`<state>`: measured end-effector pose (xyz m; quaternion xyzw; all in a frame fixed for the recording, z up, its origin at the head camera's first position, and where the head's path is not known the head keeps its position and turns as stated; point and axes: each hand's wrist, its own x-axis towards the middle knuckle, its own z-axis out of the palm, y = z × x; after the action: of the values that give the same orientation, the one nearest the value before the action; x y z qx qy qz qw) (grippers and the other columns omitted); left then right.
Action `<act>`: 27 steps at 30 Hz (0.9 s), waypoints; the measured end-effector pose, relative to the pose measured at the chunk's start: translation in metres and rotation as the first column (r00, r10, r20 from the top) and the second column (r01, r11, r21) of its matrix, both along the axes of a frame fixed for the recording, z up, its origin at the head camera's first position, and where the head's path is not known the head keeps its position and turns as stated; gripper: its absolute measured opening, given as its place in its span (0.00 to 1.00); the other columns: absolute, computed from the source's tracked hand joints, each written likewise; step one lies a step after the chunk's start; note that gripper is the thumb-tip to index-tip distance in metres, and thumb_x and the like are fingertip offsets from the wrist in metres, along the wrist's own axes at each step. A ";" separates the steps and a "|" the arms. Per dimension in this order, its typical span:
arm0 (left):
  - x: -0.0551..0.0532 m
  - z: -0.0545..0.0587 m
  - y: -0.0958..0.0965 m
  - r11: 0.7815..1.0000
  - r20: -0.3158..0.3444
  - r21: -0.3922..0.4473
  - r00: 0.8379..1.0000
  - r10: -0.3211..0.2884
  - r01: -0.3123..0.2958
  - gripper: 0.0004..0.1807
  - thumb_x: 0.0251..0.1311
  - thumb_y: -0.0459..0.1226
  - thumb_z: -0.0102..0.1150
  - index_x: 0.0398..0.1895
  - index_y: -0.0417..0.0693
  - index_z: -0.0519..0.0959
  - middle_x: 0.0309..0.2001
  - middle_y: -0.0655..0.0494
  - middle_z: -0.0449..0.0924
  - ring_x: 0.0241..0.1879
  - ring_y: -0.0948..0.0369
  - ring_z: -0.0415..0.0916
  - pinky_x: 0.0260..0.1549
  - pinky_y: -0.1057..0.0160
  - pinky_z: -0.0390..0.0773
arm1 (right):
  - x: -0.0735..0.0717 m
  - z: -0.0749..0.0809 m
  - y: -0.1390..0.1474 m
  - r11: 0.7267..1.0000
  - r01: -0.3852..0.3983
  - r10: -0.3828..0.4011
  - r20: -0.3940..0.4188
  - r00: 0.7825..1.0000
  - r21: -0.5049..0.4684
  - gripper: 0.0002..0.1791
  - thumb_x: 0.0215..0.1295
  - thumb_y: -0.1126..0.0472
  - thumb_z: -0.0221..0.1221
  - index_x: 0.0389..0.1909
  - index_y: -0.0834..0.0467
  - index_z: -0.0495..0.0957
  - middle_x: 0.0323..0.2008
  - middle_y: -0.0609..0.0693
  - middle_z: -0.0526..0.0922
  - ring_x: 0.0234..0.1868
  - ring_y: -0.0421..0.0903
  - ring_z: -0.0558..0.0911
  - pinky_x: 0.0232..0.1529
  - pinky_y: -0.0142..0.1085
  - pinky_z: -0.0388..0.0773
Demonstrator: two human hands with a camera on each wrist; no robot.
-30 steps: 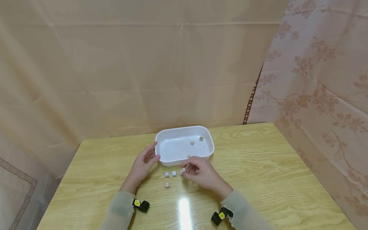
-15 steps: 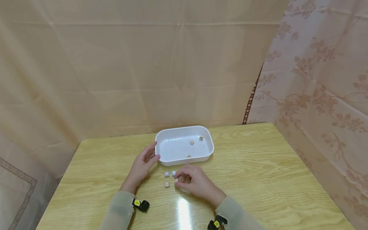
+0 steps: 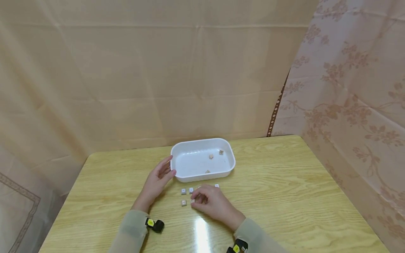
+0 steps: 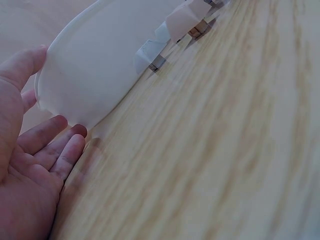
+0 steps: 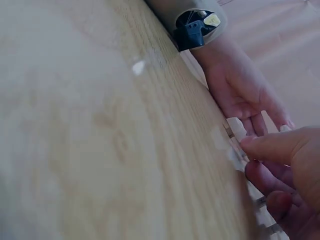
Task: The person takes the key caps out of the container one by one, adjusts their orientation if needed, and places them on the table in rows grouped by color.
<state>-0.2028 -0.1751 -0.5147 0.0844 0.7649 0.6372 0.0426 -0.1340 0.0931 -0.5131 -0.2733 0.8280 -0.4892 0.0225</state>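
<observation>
The person's left hand (image 3: pixel 159 180) rested at the left end of a white, rounded rectangular plastic tray (image 3: pixel 190 178), thumb and fingers spread, touching its wall. The right hand (image 3: pixel 212 203), well apart from it, pinched a small pale squarish piece (image 3: pixel 192 201) between thumb and forefinger, near the tray on a yellow wood-grain table (image 3: pixel 300 182); whether that piece touched the wood could not be told. Just left of it sat a small beige square piece (image 3: pixel 184 202). Two small white-topped grey pieces (image 3: pixel 183 191) stood side by side farther off; three small tan pieces (image 3: pixel 211 156) lay inside the tray.
</observation>
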 end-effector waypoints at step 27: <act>0.000 0.000 -0.001 1.000 -0.025 0.007 1.000 -0.007 0.007 0.35 0.77 0.37 0.67 0.84 0.48 0.68 0.78 0.37 0.71 0.76 0.42 0.72 0.64 0.74 0.76 | -0.002 -0.011 -0.001 1.000 -0.007 0.008 -0.061 0.998 0.018 0.11 0.65 0.62 0.78 0.46 0.55 0.89 0.39 0.45 0.87 0.32 0.30 0.78 0.34 0.27 0.82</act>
<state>-0.2025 -0.1762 -0.5147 0.0951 0.7629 0.6385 0.0350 -0.1355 0.0923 -0.5245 -0.2908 0.8317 -0.4729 0.0014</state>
